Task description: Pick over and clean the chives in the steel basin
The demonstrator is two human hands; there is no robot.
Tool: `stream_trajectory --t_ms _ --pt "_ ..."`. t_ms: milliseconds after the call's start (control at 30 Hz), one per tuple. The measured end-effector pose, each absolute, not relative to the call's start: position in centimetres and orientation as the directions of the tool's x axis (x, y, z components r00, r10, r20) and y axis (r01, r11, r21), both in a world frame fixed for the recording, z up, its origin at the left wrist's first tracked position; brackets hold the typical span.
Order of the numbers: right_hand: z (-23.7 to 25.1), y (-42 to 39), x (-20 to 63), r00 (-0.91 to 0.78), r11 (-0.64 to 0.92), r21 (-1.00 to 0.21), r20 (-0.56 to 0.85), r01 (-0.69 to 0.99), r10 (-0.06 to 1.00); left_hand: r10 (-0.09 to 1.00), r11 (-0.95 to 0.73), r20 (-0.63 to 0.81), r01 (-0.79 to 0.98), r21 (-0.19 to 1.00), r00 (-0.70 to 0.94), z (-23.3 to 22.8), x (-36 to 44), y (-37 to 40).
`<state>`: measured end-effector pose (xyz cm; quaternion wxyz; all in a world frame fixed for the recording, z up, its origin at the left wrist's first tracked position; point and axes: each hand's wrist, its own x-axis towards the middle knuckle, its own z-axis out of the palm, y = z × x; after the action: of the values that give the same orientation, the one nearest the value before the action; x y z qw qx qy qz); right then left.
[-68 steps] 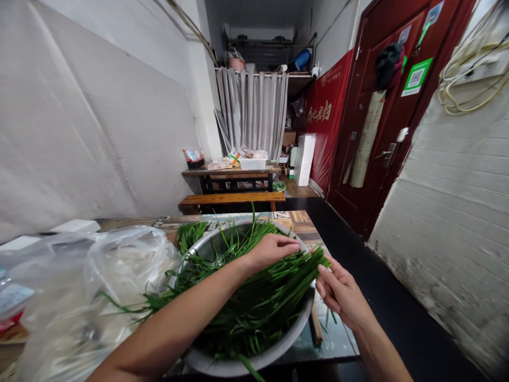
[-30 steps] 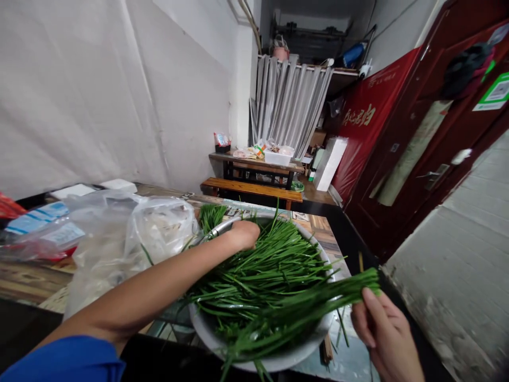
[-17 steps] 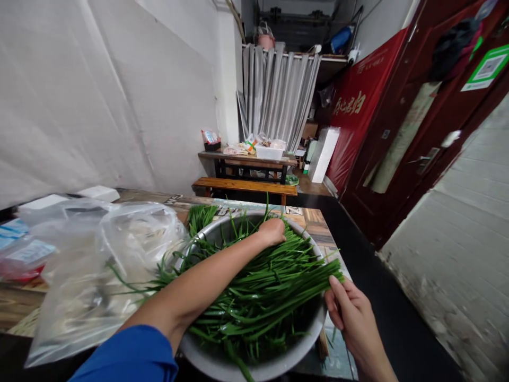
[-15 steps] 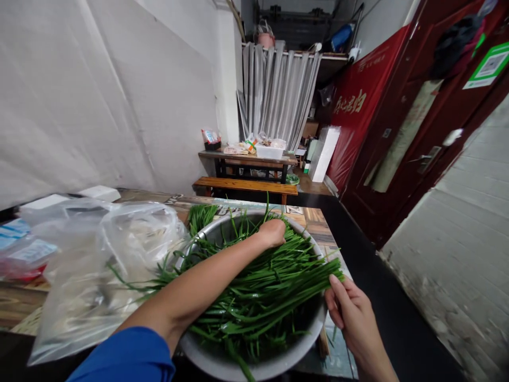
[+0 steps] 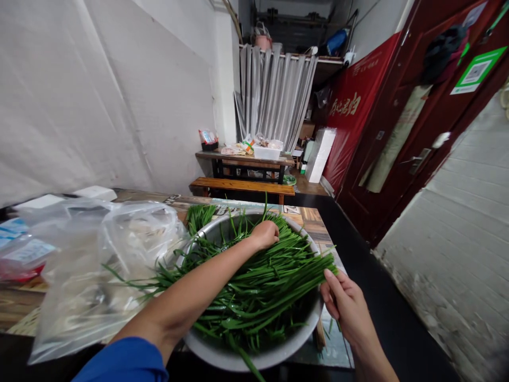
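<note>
Right hand [image 5: 347,301] pinches green stalks [image 5: 274,291] at the basin [image 5: 234,362] rim; left hand [image 5: 264,235] curls over the basin, grip unclear from here.

Long, slender green stalks [image 5: 274,286] — glossy, apparently wet — lie heaped in a round, silvery basin [image 5: 294,347], many running roughly parallel, with one bundle's ends gathered over the right rim. Loose strands trail past the left side — a single stalk droops over the near edge.

Left forearm [image 5: 199,289] hides part of the basin [image 5: 222,356]; bottom edge crops blue sleeve [image 5: 125,363].
</note>
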<state>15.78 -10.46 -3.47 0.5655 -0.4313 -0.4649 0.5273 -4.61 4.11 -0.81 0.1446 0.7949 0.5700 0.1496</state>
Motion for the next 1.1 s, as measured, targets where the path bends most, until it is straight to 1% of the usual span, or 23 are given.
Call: stream_trajectory --t_ms 200,367,533,600,667,700,733,800,933,1100 --pt "-3.3 -10.3 15.8 -0.002 0.058 -0.980 0.059 -0.189 0.998 0.960 -0.274 0.100 0.794 0.543 0.263 0.0 -4.9 3.9" --pt "-2.6 -10.4 15.7 -0.010 0.052 -0.982 0.055 -0.183 0.998 0.945 -0.298 0.104 0.688 0.662 0.309 0.1 -4.8 3.5" --pt "-1.4 -10.3 15.0 -0.074 0.014 -0.975 0.031 -0.223 0.997 0.941 -0.263 0.072 0.585 0.767 0.329 0.4 -4.2 2.9" --pt "-1.2 -9.8 14.6 -0.095 -0.006 -0.972 0.017 -0.234 0.995 0.938 -0.189 0.010 0.486 0.853 0.347 0.9 -3.7 2.4" --pt "-1.1 -9.1 14.3 -0.110 -0.016 -0.972 0.010 -0.235 0.994 0.919 -0.062 -0.080 0.342 0.938 0.385 1.6 -3.3 1.8" --pt "-1.0 -8.7 14.2 -0.117 -0.020 -0.972 0.008 -0.235 0.993 0.905 -0.003 -0.116 0.278 0.961 0.409 2.0 -3.1 1.5" --pt "-1.0 -8.4 14.1 -0.122 -0.025 -0.971 0.004 -0.236 0.992 0.893 0.034 -0.135 0.234 0.972 0.430 2.3 -3.0 1.2" --pt "-1.0 -8.0 14.0 -0.140 -0.039 -0.970 -0.006 -0.239 0.990 0.882 0.031 -0.124 0.206 0.978 0.455 2.8 -2.9 0.7" --pt "-1.0 -7.8 14.2 -0.159 -0.059 -0.968 -0.020 -0.243 0.987 0.879 -0.016 -0.083 0.204 0.979 0.470 3.0 -2.5 0.0" --pt "-0.9 -8.0 14.2 -0.162 -0.064 -0.967 -0.024 -0.245 0.987 0.897 -0.022 -0.066 0.191 0.981 0.438 3.1 -1.9 -0.4"
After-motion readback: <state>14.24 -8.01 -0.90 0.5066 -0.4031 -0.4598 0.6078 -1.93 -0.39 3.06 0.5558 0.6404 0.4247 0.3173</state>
